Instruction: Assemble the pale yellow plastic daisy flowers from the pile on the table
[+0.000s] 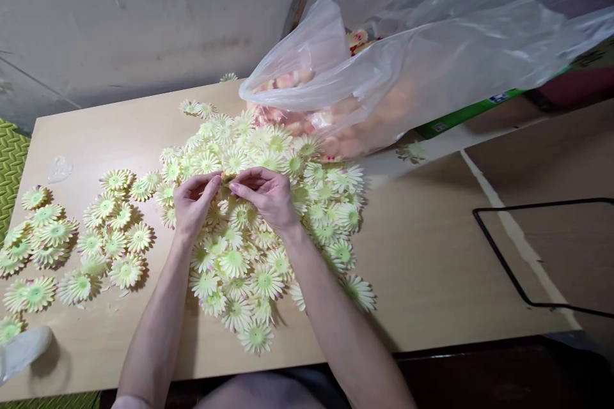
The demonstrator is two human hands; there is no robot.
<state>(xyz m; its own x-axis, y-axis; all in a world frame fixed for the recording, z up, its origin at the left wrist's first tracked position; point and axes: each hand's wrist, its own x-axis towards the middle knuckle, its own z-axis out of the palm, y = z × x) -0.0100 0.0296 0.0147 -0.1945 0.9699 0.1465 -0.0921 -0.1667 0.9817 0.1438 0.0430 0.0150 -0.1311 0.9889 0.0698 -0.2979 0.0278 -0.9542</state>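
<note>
My left hand (196, 203) and my right hand (269, 197) meet fingertip to fingertip above a heap of pale yellow-green artificial flowers (256, 281). Thumb and forefinger of each hand are pinched together. Between them is a small yellowish-green piece (227, 179), mostly covered by the fingers, so its kind cannot be told. The flowers have thin petals, greener centres and some pinkish tips. They lie loosely overlapped beneath and around both hands.
Smaller groups of the same flowers (115, 244) lie on the wooden table (432, 255) at left. A clear plastic bag (307, 96) with pink and peach flowers stands behind the heap. A whitish container (26, 351) is at lower left, a black metal frame (503, 262) at right.
</note>
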